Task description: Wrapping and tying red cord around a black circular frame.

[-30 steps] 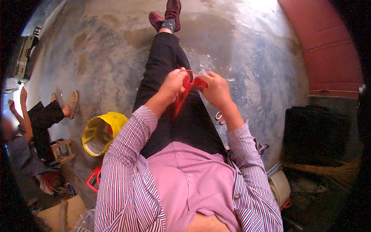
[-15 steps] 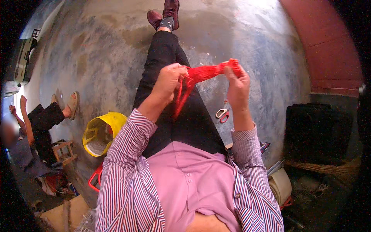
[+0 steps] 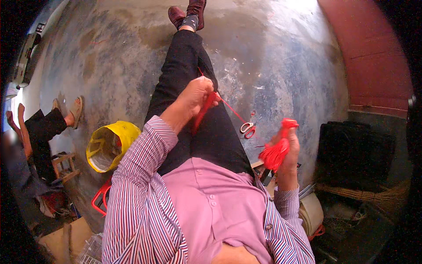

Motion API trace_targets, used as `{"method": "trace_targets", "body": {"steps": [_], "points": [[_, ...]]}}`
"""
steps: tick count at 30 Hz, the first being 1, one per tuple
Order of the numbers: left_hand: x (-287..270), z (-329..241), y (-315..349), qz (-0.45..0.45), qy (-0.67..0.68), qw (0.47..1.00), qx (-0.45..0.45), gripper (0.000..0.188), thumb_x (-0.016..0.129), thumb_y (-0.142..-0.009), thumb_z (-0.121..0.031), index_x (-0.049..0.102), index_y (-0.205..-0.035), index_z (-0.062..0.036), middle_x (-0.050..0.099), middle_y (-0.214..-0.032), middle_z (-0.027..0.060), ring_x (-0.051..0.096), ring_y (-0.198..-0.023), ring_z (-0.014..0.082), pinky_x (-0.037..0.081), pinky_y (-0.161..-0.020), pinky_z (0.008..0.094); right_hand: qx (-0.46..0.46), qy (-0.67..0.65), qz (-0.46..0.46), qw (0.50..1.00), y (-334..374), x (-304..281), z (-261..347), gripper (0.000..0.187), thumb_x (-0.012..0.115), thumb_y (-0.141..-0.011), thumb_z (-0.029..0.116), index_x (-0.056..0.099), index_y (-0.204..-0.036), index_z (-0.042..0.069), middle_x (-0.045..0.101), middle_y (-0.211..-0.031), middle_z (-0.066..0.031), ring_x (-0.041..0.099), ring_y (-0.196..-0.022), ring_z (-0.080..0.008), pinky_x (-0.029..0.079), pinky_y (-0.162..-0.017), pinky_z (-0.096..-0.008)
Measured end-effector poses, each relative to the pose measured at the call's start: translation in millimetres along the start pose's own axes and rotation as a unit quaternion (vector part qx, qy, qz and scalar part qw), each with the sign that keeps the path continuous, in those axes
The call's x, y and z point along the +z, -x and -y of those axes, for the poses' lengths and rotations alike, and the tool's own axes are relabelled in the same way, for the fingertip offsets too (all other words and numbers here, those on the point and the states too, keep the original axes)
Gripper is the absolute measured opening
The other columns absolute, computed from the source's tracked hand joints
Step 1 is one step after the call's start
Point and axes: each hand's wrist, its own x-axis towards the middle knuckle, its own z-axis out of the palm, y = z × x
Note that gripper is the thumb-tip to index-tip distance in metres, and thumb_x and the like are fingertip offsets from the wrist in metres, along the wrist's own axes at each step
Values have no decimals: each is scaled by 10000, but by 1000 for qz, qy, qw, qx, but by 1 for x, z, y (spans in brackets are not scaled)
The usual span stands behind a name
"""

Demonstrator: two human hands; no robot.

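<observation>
My left hand is closed over my thighs, gripping red string that dangles below its fingers. A thin red strand runs from this hand toward the right and down past the scissors. Off to the right, my right hand is closed around a bundle of red string, whose loose strands fan out like a tassel below a narrow top. Between the hands, on the floor, lie scissors with one white and one red handle loop. My fingers partly hide the string in both hands.
A yellow bucket-like container stands at my left, near a red plastic frame. Another person sits at the far left beside a small wooden stool. Dark bulky items and a straw broom are at the right.
The red bundle was stretched between both hands; now my right hand has carried it down and to the right, away from my left hand, which sits slightly lower with string still in it.
</observation>
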Motion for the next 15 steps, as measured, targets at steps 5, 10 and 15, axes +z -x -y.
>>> {"method": "trace_targets", "body": {"steps": [5, 10, 15], "points": [[1, -3, 16, -37, 21, 999, 23, 70, 531, -869, -95, 521, -924, -52, 611, -851, 100, 625, -736, 238, 530, -717, 360, -161, -188, -156, 956, -35, -145, -8, 391, 531, -913, 516, 551, -934, 127, 561, -724, -10, 573, -639, -177, 498, -606, -344], [44, 9, 56, -102, -469, 770, 422, 284, 689, -779, -112, 577, -1028, -33, 571, -1110, 145, 538, -1074, 301, 423, -936, 363, -18, -27, -80, 996, -27, 0, -13, 435, 536, -911, 517, 584, -1044, 105, 605, -862, -13, 601, -728, -164, 502, -628, -336], [76, 25, 89, 51, -485, 779, 394, 430, 741, -784, -221, 569, -1134, -38, 585, -1164, 137, 519, -1139, 285, 389, -1007, 391, 37, 22, 157, 987, -29, 65, -54, 557, 539, -901, 537, 594, -1139, 36, 621, -979, -35, 578, -815, -132, 477, -741, -282]]}}
